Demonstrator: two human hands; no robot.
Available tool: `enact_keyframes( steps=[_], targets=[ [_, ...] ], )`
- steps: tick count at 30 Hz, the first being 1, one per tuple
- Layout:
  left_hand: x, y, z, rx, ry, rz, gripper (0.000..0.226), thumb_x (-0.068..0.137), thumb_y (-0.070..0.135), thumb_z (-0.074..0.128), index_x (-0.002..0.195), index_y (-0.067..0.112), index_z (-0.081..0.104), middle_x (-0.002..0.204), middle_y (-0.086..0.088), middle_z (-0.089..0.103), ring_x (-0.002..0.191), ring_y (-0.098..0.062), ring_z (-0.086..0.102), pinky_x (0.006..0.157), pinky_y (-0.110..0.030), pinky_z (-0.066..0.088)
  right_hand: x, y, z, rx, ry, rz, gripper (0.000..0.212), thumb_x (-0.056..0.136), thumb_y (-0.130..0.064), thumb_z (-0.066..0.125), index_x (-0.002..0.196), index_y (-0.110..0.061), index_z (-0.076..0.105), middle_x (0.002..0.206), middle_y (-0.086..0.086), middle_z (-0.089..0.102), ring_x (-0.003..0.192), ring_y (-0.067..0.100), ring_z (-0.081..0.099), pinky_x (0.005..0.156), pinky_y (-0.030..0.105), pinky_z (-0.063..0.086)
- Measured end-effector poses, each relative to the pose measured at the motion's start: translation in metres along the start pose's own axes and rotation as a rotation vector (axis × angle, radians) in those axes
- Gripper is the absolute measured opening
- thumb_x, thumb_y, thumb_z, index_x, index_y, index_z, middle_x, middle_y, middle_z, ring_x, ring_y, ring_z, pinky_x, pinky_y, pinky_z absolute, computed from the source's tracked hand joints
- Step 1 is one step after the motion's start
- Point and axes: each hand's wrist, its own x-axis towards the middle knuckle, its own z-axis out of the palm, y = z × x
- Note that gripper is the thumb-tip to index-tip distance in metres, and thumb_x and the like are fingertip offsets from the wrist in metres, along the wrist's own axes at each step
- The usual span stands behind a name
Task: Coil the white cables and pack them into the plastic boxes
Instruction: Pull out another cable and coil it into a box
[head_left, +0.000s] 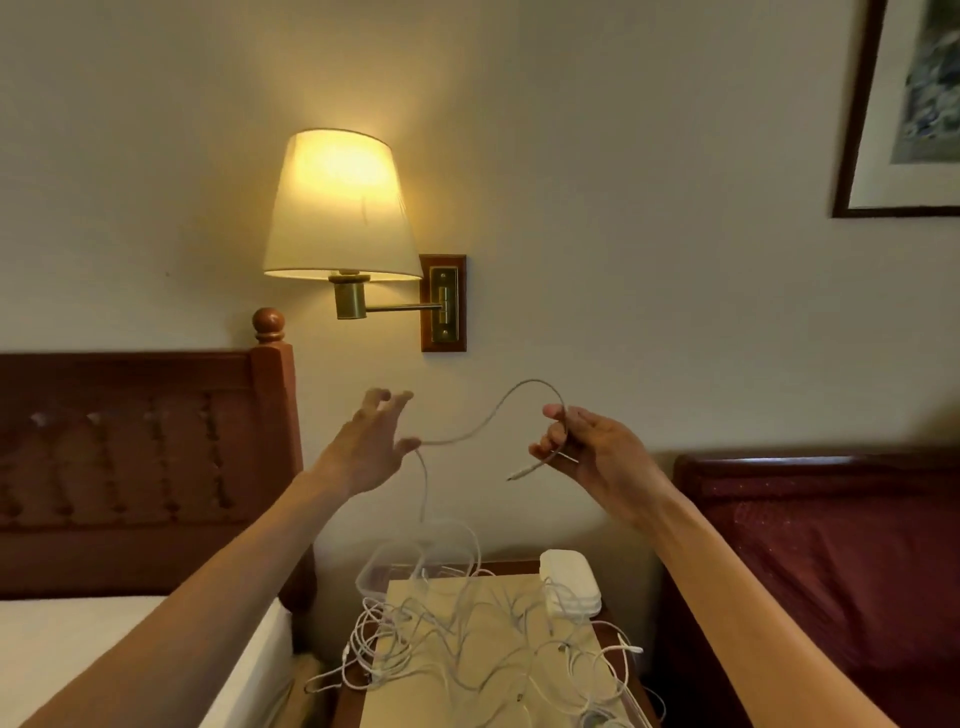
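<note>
Tangled thin white cables (483, 639) sprawl over the small wooden worktop (608, 631) at six o'clock. I see a clear plastic box (371, 574) at its far left and a stack of white lids (571, 584) at its far right. One raised white cable (498, 410) arcs between my hands: my right hand (587, 447) has its grip curled round the cable near its plug, while my left hand (371, 441) is spread wide, thumb touching the strand. At twelve o'clock glows a cream-shaded wall lamp (340, 205).
</note>
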Motion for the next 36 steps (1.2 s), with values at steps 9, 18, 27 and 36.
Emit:
enact_keyframes(
  steps=[9, 18, 27, 36],
  targets=[
    [-0.081, 0.075, 0.042, -0.487, -0.164, 0.038, 0.037, 0.101, 0.041, 0.044, 0.125, 0.019, 0.062, 0.122, 0.005, 0.065, 0.109, -0.010, 0.060, 0.086, -0.022, 0.044, 0.003, 0.024, 0.054, -0.303, -0.010, 0.136, 0.021, 0.104, -0.027, 0.038, 0.098, -0.018, 0.056, 0.114, -0.003, 0.072, 0.106, 0.018, 0.055, 0.093, 0.041, 0.035],
    [-0.075, 0.055, 0.030, -0.644, 0.111, 0.044, 0.025, 0.102, 0.013, 0.047, 0.082, 0.012, 0.062, 0.069, 0.000, 0.065, 0.061, -0.013, 0.062, 0.057, -0.027, 0.050, -0.006, 0.022, 0.055, -0.810, 0.329, -0.185, 0.032, 0.089, -0.046, 0.063, 0.082, -0.017, 0.076, 0.075, -0.007, 0.072, 0.063, 0.008, 0.060, 0.061, 0.024, 0.047],
    [-0.048, 0.037, -0.041, -0.420, 0.287, 0.025, 0.023, 0.103, 0.019, 0.044, 0.083, 0.017, 0.056, 0.073, 0.010, 0.053, 0.064, -0.004, 0.047, 0.060, -0.020, 0.034, -0.008, 0.061, 0.047, -0.451, -0.150, -0.073, 0.034, 0.105, -0.025, 0.035, 0.079, -0.012, 0.052, 0.056, -0.003, 0.033, 0.048, 0.012, 0.029, 0.047, 0.028, 0.028],
    [-0.054, -0.033, -0.088, 0.261, -0.078, -0.516, 0.045, 0.097, 0.023, 0.049, 0.141, 0.024, 0.042, 0.144, -0.016, 0.042, 0.132, -0.044, 0.037, 0.104, -0.058, 0.034, 0.031, 0.069, 0.036, -0.926, 0.010, -0.267, 0.033, 0.104, -0.018, 0.037, 0.076, -0.016, 0.055, 0.062, -0.009, 0.048, 0.057, 0.007, 0.042, 0.060, 0.018, 0.038]
  ],
)
